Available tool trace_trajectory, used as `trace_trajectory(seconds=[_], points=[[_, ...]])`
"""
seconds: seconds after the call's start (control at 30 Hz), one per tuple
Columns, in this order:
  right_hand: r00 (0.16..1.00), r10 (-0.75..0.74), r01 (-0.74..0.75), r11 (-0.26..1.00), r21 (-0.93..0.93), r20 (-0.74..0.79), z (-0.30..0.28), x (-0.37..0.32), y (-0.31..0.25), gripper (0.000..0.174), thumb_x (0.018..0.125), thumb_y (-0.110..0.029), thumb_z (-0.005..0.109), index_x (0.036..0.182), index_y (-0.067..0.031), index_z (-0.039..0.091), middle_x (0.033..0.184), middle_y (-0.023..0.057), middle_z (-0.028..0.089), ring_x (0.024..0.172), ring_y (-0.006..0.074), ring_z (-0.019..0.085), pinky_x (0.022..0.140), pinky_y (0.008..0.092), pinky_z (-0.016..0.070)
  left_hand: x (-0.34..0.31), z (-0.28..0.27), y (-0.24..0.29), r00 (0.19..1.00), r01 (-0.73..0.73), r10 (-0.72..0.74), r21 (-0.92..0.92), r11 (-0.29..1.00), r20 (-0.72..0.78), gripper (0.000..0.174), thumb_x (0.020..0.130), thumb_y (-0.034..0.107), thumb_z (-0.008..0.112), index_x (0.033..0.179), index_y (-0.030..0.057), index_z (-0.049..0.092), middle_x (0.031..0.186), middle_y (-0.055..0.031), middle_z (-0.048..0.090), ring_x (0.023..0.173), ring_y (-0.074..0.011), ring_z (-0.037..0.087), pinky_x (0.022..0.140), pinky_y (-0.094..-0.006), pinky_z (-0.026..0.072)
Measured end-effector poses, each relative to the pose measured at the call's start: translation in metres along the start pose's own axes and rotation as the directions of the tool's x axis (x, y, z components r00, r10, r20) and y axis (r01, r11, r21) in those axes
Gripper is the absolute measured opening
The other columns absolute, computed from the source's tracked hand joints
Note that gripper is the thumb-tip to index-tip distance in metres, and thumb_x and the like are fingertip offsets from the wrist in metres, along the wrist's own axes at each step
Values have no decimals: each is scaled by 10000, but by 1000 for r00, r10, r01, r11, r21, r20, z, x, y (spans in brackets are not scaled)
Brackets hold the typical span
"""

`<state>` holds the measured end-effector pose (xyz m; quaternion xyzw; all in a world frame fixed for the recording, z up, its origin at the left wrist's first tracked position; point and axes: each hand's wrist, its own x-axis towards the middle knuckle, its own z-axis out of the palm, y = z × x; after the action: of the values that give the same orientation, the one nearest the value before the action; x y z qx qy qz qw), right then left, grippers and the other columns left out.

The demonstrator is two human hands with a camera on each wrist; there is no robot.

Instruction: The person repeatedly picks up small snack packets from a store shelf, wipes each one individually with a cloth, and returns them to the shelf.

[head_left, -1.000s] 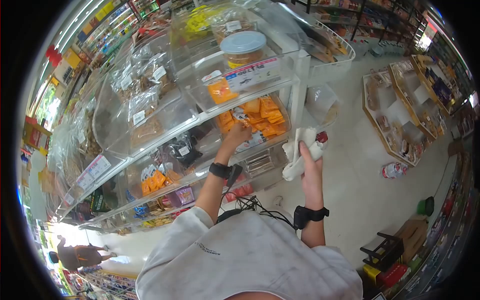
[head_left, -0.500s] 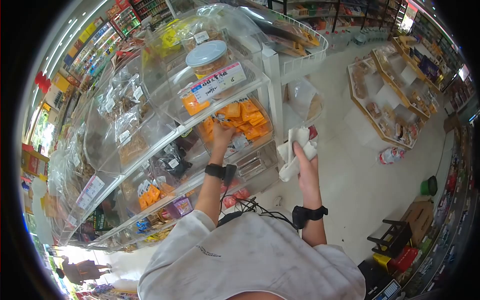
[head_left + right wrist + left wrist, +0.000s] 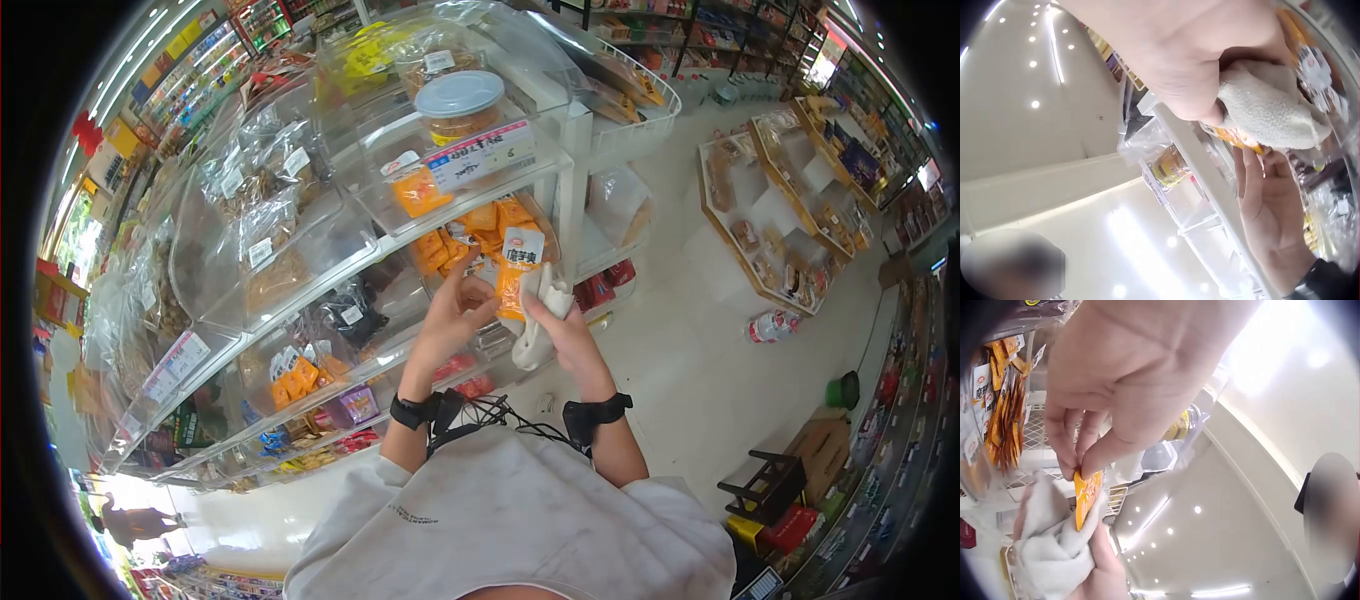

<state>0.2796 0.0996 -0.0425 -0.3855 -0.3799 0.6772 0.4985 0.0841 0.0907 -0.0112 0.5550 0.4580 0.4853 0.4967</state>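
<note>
In the head view, an orange-and-white snack packet (image 3: 518, 255) stands upright between the two hands, in front of the shelf. My left hand (image 3: 452, 318) pinches its edge between thumb and fingertips, which the left wrist view shows at the orange packet (image 3: 1087, 499). The right hand (image 3: 575, 345) grips a bunched white cloth (image 3: 535, 345), and its thumb lies beside the packet. Seen from the right wrist, the rough white cloth (image 3: 1269, 109) covers part of the packet. Behind the hands, a clear bin holds several similar orange packets (image 3: 485, 225).
Clear bins of bagged snacks line the shelf on the left. Above the hands stands a lidded tub (image 3: 458, 100) behind a price tag (image 3: 483, 158). A tiered display stand (image 3: 745, 205) and a black stool (image 3: 765, 483) are at the right. Another person (image 3: 140, 524) is at lower left.
My left hand has come out of the bin of orange packets with one packet. The right hand has moved left with the white cloth, and both hands now meet at the packet.
</note>
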Motion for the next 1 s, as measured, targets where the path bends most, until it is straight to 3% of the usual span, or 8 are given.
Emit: trace_trajectory(seconds=[0.2,0.47,0.57,0.6,0.7,0.73,0.83,1.0], points=[[990,-28,46,990,-132,137,15,-2,1,324,915,-189,744,1173,-10,660,1051,33,689,931,100,634,804,271,505,-20,-15,3,994,-43,53,105,994,-99,650,898,-12,706,1468,-37,395,905,-18,635,852,-90,624,814,-260,520],[995,-51,79,935,-345,90,39,-13,5,348,961,-293,694,1152,-4,666,1023,30,696,874,89,636,749,257,508,-30,-6,6,982,13,-32,-106,994,-183,312,929,157,734,1135,-69,677,986,-66,720,871,-95,656,754,-240,530],[943,-202,202,979,-26,-264,35,-4,-12,385,971,-326,681,1187,-8,651,1073,32,681,865,81,627,749,244,506,-32,-11,21,982,26,-41,-81,996,-187,293,948,196,726,1108,-47,689,913,-47,727,780,-66,652,678,-221,520],[964,-149,179,976,125,-219,38,-9,-30,402,983,-338,663,1214,-10,638,1119,36,666,873,83,629,764,241,507,-33,-13,24,984,30,-39,-56,998,-175,290,954,207,722,1111,-35,690,875,-38,729,736,-52,648,644,-213,515],[989,-76,55,985,-162,-129,32,-8,-11,366,972,-296,683,1193,-7,649,1085,37,683,875,90,645,760,254,514,-31,-1,24,985,174,-174,3,985,7,269,956,220,716,1059,-28,701,811,-21,716,673,-46,639,589,-198,494],[973,-225,229,941,-250,46,44,-14,-14,330,946,-233,716,1180,-7,660,1048,39,698,884,99,658,753,264,518,-33,5,25,984,176,-175,-4,984,16,259,959,220,712,1042,-25,703,801,-17,711,661,-43,631,576,-198,489],[989,-137,137,990,5,-48,45,-11,-17,317,917,-178,743,1171,-6,667,1013,34,705,879,98,657,742,265,518,-35,18,29,987,153,-154,19,988,40,236,965,216,698,1000,-17,705,773,-8,693,633,-38,611,545,-197,474],[982,-154,171,972,163,-111,53,-2,-32,270,924,-130,724,1157,-6,664,1047,34,696,902,110,663,753,267,525,-32,14,55,980,155,-168,117,981,109,223,957,196,701,979,-26,695,755,-6,668,627,-42,593,543,-213,476]])
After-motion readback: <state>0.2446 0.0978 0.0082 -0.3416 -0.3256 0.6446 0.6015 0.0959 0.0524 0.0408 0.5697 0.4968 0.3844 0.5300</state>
